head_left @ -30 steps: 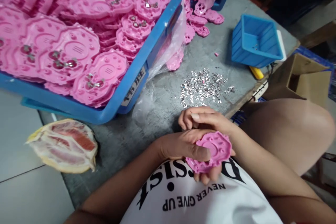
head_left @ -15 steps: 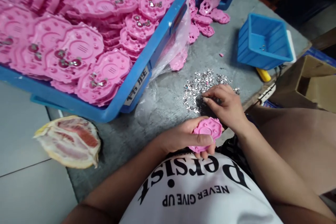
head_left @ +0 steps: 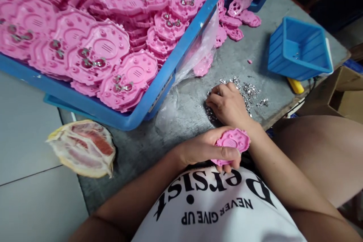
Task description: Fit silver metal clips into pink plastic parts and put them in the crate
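Observation:
My left hand [head_left: 202, 149] is closed round a pink plastic shell [head_left: 235, 139] with a scalloped edge, its thumb lying across the front. The shell is close to my white shirt, tilted up towards me. Over a scatter of small shiny metal pieces [head_left: 251, 92] on the grey table, my right hand [head_left: 227, 104] is curled palm down. Its fingertips point into the left side of the scatter and are partly hidden, so I cannot make out what they hold.
A large blue crate [head_left: 136, 119] full of pink shells, several with metal parts fitted, stands at the upper left. Cut fruit [head_left: 85, 147] lies below it. Clear plastic film [head_left: 170, 109], a small blue bin [head_left: 303, 66], a yellow object [head_left: 295, 85] and a cardboard box [head_left: 337, 94] are around.
My right hand has moved left and further over the metal pieces, its fingers now pointing down into them. The left hand still holds the pink shell. The whole view has shifted slightly.

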`<act>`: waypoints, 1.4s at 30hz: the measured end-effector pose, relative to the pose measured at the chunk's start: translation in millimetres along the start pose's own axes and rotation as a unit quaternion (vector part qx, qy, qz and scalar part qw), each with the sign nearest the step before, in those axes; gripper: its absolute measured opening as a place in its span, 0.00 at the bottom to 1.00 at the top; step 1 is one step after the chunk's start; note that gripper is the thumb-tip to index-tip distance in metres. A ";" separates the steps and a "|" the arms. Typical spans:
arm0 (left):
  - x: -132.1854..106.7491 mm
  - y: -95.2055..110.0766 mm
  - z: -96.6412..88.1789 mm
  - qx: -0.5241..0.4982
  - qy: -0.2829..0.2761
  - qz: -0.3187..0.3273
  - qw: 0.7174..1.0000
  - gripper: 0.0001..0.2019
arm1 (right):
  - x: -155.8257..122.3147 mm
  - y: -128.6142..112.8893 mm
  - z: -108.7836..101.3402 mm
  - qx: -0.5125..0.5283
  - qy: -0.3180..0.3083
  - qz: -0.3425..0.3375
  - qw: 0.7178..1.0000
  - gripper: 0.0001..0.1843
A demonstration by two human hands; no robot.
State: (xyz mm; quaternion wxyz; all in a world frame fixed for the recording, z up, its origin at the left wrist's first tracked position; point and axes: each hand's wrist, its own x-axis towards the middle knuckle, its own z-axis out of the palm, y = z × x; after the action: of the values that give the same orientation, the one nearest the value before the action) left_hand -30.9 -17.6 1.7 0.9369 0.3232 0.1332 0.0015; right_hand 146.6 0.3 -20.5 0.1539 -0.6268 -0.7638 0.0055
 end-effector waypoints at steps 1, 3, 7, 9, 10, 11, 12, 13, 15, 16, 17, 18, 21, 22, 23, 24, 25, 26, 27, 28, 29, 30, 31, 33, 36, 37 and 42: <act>0.0 -0.1 0.0 0.001 0.000 0.000 1.000 0.31 | 0.2 -0.9 0.4 -0.002 -0.004 -0.003 1.000 0.16; 0.0 -0.6 -0.1 0.003 -0.002 0.005 1.000 0.30 | 0.8 -2.0 1.2 0.009 -0.015 -0.003 1.000 0.14; 0.7 -1.4 -0.6 0.009 -0.004 0.008 1.000 0.30 | 1.1 0.0 -0.9 0.085 -0.015 0.021 0.996 0.11; 1.2 -1.1 -1.0 0.005 0.004 0.011 1.000 0.31 | -0.6 3.1 -6.3 0.160 0.014 0.045 0.986 0.09; 1.6 -0.8 -1.2 0.002 0.009 0.017 1.000 0.31 | -2.1 4.9 -9.9 0.207 0.028 0.068 0.976 0.08; 2.2 -0.3 -1.3 -0.001 0.015 0.025 1.000 0.31 | -4.0 6.6 -13.9 0.262 0.037 0.098 0.959 0.07; 2.9 0.3 -1.4 -0.005 0.023 0.037 0.999 0.31 | -6.1 7.9 -17.9 0.323 0.040 0.136 0.936 0.07; 3.9 1.1 -1.4 -0.009 0.036 0.056 0.998 0.30 | -8.3 8.8 -21.7 0.388 0.038 0.176 0.904 0.09; 7.0 3.0 -1.1 -0.021 0.093 0.116 0.989 0.28 | -12.3 8.7 -28.0 0.501 0.026 0.242 0.830 0.15; 9.1 4.1 -1.0 -0.027 0.142 0.156 0.977 0.26 | -14.1 7.6 -30.3 0.541 0.021 0.260 0.800 0.18; 11.7 5.1 -1.0 -0.031 0.203 0.198 0.958 0.24 | -15.8 6.0 -32.2 0.567 0.016 0.270 0.778 0.20; 14.6 6.0 -1.3 -0.030 0.269 0.237 0.933 0.22 | -17.5 3.9 -33.7 0.582 0.009 0.275 0.765 0.22; 23.9 6.2 -3.9 0.006 0.418 0.307 0.855 0.20 | -23.6 -3.0 -37.0 0.613 -0.026 0.283 0.737 0.22; 26.6 5.2 -5.2 0.025 0.439 0.316 0.841 0.20 | -26.0 -5.1 -37.8 0.625 -0.038 0.288 0.725 0.22; 28.8 3.8 -6.7 0.044 0.448 0.321 0.833 0.20 | -28.4 -6.9 -38.4 0.637 -0.050 0.292 0.711 0.22; 30.5 2.1 -8.0 0.062 0.449 0.325 0.830 0.19 | -30.6 -8.2 -39.0 0.649 -0.060 0.295 0.699 0.22; 31.7 0.2 -9.2 0.077 0.448 0.328 0.828 0.19 | -32.6 -9.2 -39.4 0.658 -0.069 0.295 0.690 0.22; 32.4 -1.6 -10.2 0.089 0.447 0.331 0.826 0.19 | -34.2 -9.9 -39.7 0.664 -0.077 0.291 0.684 0.21; 32.6 -3.2 -10.8 0.098 0.445 0.333 0.826 0.19 | -35.4 -10.3 -40.0 0.668 -0.084 0.286 0.682 0.20; 32.6 -4.5 -11.3 0.105 0.442 0.334 0.826 0.19 | -36.2 -10.7 -40.2 0.670 -0.087 0.279 0.683 0.19; 32.4 -5.5 -11.6 0.110 0.440 0.333 0.827 0.19 | -36.5 -11.0 -40.4 0.670 -0.089 0.271 0.685 0.19; 32.1 -6.1 -11.8 0.116 0.441 0.331 0.826 0.19 | -36.7 -11.3 -40.5 0.669 -0.089 0.263 0.690 0.19; 31.8 -6.4 -11.9 0.123 0.444 0.328 0.825 0.19 | -36.7 -11.7 -40.5 0.665 -0.089 0.256 0.696 0.18; 31.1 -6.5 -12.1 0.145 0.460 0.320 0.816 0.19 | -36.7 -12.9 -39.6 0.652 -0.083 0.245 0.712 0.19; 29.6 -6.1 -12.3 0.181 0.472 0.313 0.804 0.20 | -38.0 -14.9 -36.3 0.630 -0.059 0.244 0.735 0.21; 29.0 -6.1 -12.4 0.191 0.470 0.310 0.804 0.20 | -38.8 -15.4 -35.0 0.621 -0.048 0.246 0.743 0.21; 26.0 -8.4 -14.6 0.262 0.497 0.286 0.776 0.16 | -44.7 -14.7 -35.6 0.499 -0.024 0.218 0.838 0.10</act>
State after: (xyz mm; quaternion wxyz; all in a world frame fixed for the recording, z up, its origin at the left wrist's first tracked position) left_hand -10.2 -13.1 -20.9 0.5759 0.5336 0.4773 0.3947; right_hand 148.6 -52.3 6.1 0.4221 -0.6148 -0.5045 0.4350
